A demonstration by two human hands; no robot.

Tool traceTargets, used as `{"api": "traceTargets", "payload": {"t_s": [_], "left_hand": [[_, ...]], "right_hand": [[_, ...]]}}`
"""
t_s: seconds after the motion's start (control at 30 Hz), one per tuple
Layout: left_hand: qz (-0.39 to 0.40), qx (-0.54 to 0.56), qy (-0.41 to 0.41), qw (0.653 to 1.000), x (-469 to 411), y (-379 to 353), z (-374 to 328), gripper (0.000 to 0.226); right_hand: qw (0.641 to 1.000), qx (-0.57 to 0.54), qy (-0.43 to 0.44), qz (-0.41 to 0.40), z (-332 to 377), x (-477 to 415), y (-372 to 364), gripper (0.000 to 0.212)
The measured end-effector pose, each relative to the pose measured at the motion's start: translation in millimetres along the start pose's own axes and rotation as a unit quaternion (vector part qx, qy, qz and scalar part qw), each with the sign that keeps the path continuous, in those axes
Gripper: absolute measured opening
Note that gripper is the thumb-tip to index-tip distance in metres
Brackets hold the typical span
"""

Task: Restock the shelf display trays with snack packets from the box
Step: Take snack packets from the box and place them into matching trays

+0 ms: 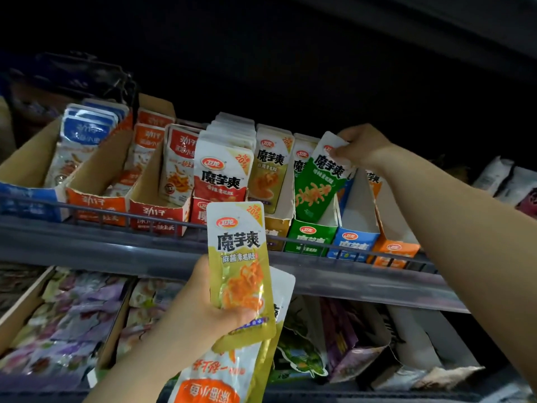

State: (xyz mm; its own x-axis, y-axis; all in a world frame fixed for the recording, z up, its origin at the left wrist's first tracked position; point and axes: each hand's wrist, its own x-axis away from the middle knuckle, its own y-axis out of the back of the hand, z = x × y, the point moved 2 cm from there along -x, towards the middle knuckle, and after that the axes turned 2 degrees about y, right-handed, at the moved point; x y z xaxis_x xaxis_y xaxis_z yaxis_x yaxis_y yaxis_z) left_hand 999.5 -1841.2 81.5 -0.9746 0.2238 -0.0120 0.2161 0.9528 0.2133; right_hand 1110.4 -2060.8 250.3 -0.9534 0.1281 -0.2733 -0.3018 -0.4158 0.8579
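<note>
— Where's the green plastic snack packet?
— At 2 o'clock, tilted, its lower end in the green cardboard display tray. The right hand pinches its top corner.
— The left hand?
— At 6 o'clock, gripping yellow foil snack packets before the grey shelf edge.

The blue tray by my right hand stood open, room to reach in. The red tray was jammed with packets. A front rail barred the low way in.
</note>
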Motion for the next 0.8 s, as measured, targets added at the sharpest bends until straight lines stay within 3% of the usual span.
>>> {"api": "traceTargets", "payload": {"t_s": [0.2,0.37,0.43,0.57,0.7,0.8], "left_hand": [[0.010,-0.005,0.001,1.000,-6.0,0.4,3.6,0.051],[0.021,0.028,0.012,0.999,-10.0,-1.4,4.4,0.048],[0.022,0.026,0.019,0.999,-10.9,-2.1,4.9,0.049],[0.008,0.013,0.019,1.000,-12.4,-3.1,3.4,0.048],[0.013,0.005,0.019,1.000,-11.1,-4.1,2.1,0.048],[0.020,0.016,0.015,1.000,-11.0,-3.7,2.9,0.047]], "right_hand": [[0.998,0.002,0.036,0.054,3.4,-13.8,-15.7,0.034],[0.997,-0.002,0.067,0.040,-2.7,-25.3,-29.0,0.035],[0.997,0.034,0.071,0.025,-8.5,-30.5,-33.2,0.032],[0.965,0.246,0.084,-0.040,-13.5,-34.7,-38.6,0.040],[0.937,0.320,0.086,-0.115,-11.0,-30.9,-41.5,0.044],[0.936,0.304,0.070,-0.164,-12.1,-25.9,-39.3,0.044]]}}
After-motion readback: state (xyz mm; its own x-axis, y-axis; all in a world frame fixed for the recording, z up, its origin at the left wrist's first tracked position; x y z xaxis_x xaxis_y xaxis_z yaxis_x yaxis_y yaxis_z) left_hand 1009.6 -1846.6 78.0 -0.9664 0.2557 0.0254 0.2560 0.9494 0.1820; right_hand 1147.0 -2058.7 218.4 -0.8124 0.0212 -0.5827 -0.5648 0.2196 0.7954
